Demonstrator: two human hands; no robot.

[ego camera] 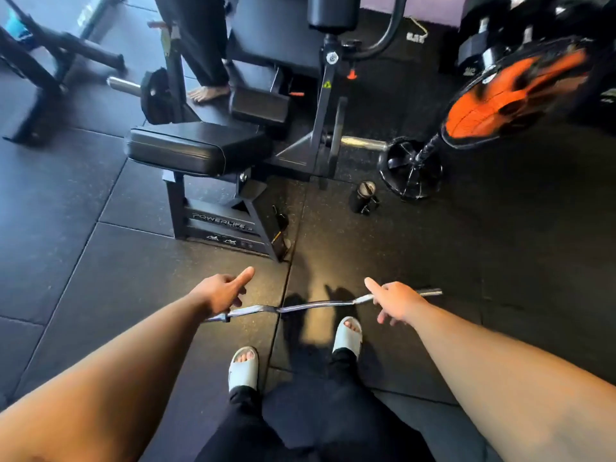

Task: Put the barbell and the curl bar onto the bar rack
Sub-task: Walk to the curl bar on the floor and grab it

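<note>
A chrome curl bar [316, 305] with a wavy shaft lies across the black rubber floor just ahead of my feet. My left hand [224, 291] hovers over its left end, thumb out and fingers spread, with the fingertips close to the shaft. Over the right bend of the bar my right hand [396, 302] is also spread, and the bar's right end sticks out past it. Neither hand is wrapped around the bar. No straight barbell and no bar rack are in view.
A black padded gym machine [200, 148] stands right ahead, with chrome plate pegs [363, 143] on its sides. A dark water bottle [363, 198] stands on the floor, beside a floor fan [510, 101] with orange blades. Another person's bare foot [208, 92] is behind the machine.
</note>
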